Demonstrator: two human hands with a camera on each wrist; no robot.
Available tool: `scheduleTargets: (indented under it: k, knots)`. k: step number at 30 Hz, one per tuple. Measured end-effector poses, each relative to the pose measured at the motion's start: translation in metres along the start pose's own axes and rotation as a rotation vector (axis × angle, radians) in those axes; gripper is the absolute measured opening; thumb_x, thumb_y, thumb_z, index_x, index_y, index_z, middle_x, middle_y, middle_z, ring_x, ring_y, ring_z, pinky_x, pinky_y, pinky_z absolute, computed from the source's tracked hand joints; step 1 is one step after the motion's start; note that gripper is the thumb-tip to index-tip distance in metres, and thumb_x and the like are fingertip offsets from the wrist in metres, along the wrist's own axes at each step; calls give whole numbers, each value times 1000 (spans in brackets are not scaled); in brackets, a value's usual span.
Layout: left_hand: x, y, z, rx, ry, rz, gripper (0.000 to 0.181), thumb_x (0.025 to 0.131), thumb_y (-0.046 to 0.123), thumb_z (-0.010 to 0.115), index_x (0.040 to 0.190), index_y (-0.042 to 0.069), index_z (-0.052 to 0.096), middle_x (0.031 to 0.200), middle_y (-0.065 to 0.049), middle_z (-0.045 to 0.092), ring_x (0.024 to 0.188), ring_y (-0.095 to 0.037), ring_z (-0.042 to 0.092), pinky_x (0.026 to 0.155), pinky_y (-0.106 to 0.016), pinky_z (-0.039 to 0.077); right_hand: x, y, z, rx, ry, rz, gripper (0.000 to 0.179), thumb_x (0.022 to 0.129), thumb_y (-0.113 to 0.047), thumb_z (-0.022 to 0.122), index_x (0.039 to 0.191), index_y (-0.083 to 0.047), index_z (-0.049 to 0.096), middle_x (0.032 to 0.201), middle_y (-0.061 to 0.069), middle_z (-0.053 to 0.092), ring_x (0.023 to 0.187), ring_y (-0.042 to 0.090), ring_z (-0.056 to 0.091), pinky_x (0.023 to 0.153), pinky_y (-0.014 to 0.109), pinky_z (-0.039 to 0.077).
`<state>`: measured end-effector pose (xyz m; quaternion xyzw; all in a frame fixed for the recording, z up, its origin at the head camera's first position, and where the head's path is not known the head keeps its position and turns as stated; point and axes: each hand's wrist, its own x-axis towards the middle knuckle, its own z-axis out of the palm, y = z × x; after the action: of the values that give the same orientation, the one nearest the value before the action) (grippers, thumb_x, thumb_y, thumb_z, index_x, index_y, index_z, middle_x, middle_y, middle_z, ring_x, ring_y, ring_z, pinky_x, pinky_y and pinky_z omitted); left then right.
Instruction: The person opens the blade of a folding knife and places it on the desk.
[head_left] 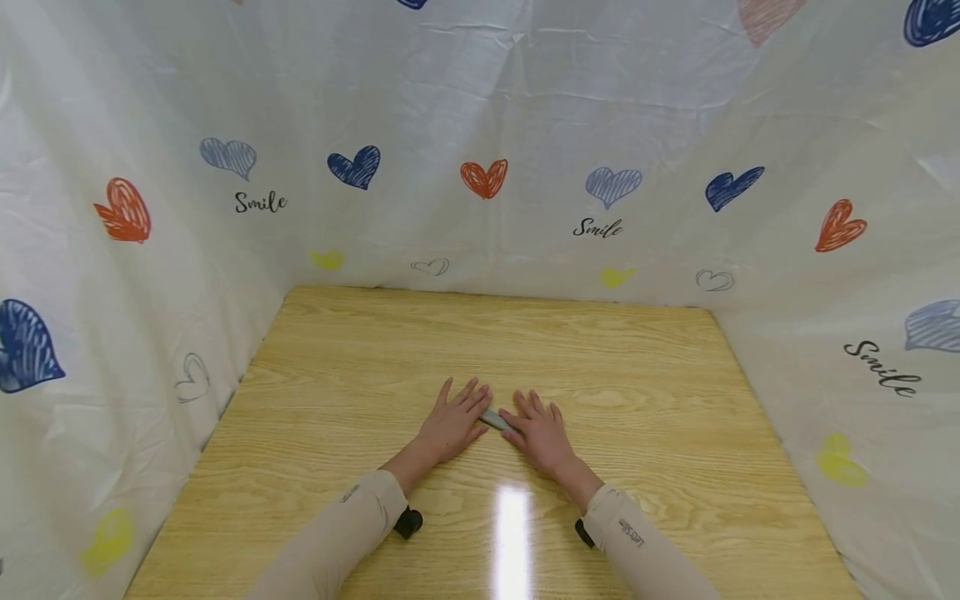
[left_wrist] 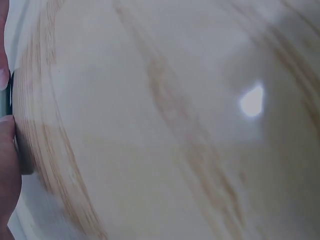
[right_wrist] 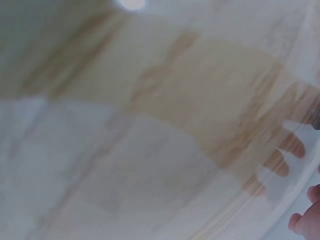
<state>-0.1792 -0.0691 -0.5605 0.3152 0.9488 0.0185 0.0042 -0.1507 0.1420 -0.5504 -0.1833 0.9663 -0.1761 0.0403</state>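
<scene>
A slim grey-green object [head_left: 495, 419] lies on the wooden table between the two hands; its exact kind cannot be made out. My left hand [head_left: 450, 425] rests palm down with fingers outstretched over the object's left end. On the other end, the fingers of my right hand [head_left: 543, 437] touch it, also extended and spread. Both ends are partly hidden by the hands. In the left wrist view, part of the left hand [left_wrist: 7, 175] and the object's dark edge show at the left border. Some fingertips of the right hand [right_wrist: 311, 220] appear in the right wrist view.
The wooden table [head_left: 480, 342] has a light-grained, glossy top that reflects a bright lamp. A white curtain [head_left: 420, 225] printed with hearts and the word "Smile" hangs round its back and sides. Dark wrist cameras sit under both sleeves.
</scene>
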Motion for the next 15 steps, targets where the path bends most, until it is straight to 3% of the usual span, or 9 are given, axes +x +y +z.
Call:
scheduleTargets:
  k: [7, 15]
  knots:
    - [2, 2, 1, 91, 76, 34, 49, 101, 44, 42, 146, 23, 45, 157, 6, 35, 150, -20, 22, 119, -58, 16, 2, -2, 0, 17, 4, -17, 40, 97, -38, 54, 133, -21, 61, 155, 15, 35, 147, 40, 24, 110, 69, 21]
    - [0, 3, -5, 115, 156, 49, 38, 98, 45, 48, 130, 29, 61, 156, 6, 36, 149, -25, 24, 116, -62, 18, 3, 1, -6, 60, 35, -65, 37, 93, -34, 62, 127, -19, 66, 155, 18, 34, 146, 42, 25, 108, 70, 24]
